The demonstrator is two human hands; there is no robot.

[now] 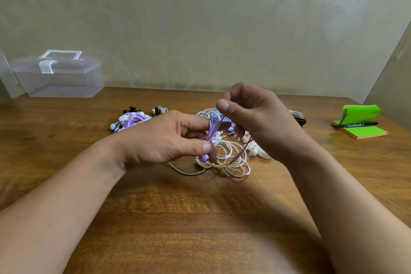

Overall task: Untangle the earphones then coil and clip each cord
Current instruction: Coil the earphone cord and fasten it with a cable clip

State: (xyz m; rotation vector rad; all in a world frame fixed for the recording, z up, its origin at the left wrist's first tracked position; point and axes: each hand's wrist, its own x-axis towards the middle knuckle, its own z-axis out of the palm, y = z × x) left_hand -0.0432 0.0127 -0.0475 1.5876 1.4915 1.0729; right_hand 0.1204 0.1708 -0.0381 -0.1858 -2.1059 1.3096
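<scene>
**Purple cord half coiled above the tangle**

Head view: the left hand [164, 138] holds a bunch of loops of the purple cord [212, 131] just above the table [200, 218]; its fingers [193, 123] are curled round the loops, and its thumb lies close to a purple earbud [204, 158] at the bottom of the bunch; the right hand [258, 118], a little higher and just to the right, pinches a strand of the same cord between thumb and forefinger; a loose length drops from it into the white tangle [233, 158] lying on the table under both hands.

The step in hand looks like coiling the purple cord, with its tail perhaps not yet free of the white loops; the next move likely calls for drawing that tail clear without dragging the white cords along, laying another turn over the left fingers, then fetching a clip.

Farther off to the left lies a coiled purple bundle [131, 120]; just beyond it sit small dark pieces [132, 109], perhaps clips; a clear lidded box [57, 73] stands at the far left; a green note pad [364, 132] carries a black marker [355, 124] at the far right.

The marker bears a label, too small to read; no other writing shows.
</scene>
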